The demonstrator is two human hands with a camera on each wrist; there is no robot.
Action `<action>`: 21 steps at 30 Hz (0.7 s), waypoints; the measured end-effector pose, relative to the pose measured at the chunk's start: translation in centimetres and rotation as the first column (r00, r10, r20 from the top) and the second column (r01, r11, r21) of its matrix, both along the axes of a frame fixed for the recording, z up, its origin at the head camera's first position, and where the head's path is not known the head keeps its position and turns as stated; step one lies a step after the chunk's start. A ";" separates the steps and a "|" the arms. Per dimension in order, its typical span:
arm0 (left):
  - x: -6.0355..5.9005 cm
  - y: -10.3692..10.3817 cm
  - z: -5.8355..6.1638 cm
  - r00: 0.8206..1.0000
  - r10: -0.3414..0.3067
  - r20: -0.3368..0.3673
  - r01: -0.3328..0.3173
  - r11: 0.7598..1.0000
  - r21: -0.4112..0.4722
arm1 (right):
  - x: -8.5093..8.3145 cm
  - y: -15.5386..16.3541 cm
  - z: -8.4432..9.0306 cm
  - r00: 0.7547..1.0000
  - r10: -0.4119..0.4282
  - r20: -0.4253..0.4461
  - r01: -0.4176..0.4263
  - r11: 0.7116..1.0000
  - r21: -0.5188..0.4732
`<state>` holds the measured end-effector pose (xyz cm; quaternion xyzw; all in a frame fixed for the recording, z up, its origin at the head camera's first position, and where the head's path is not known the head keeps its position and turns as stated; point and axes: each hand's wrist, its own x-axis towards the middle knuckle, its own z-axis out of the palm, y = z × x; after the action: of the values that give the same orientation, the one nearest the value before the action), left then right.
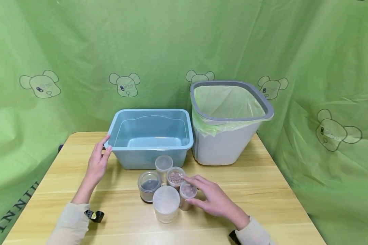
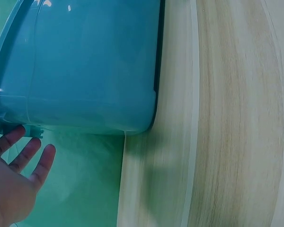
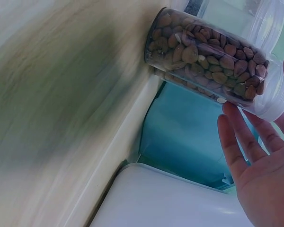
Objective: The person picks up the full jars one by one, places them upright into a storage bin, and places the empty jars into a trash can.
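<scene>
Basin (image 1: pixel 138 158): being touched, eight o'clock, left hand (image 1: pixel 97 164), fingers extended. Nut jar (image 1: pixel 188 193): being flanked, four o'clock, right hand (image 1: pixel 213 197), fingers uncurled; risk: neighbouring jar (image 1: pixel 175 177) being toppled by nudge.

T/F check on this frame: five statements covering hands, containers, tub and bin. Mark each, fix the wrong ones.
1. The left hand is at the left rim of the blue tub. True.
2. The five containers are inside the blue tub. False: the five containers stand on the table, in front of it.
3. The bin is left of the blue tub in the head view. False: it is to the right.
4. A bag liner hangs inside the bin. True.
5. The right hand is next to a jar of brown kernels. True.
</scene>
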<state>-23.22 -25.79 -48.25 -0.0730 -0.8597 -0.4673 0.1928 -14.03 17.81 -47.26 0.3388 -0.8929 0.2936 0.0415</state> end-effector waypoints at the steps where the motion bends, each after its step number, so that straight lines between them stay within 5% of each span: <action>1: 0.0 0.0 0.0 1.000 -0.001 -0.001 0.001 1.000 0.000 | 0.0 0.0 0.0 1.000 0.003 -0.001 -0.003 1.000 -0.003; 21: 0.1 0.0 0.0 1.000 -0.012 0.007 0.012 1.000 0.004 | 0.2 -0.1 -0.2 0.997 0.008 -0.081 -0.009 1.000 -0.012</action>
<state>-23.09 -25.75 -48.29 -0.0758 -0.8590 -0.4704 0.1871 -13.82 17.73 -47.46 0.3539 -0.8872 0.2853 0.0787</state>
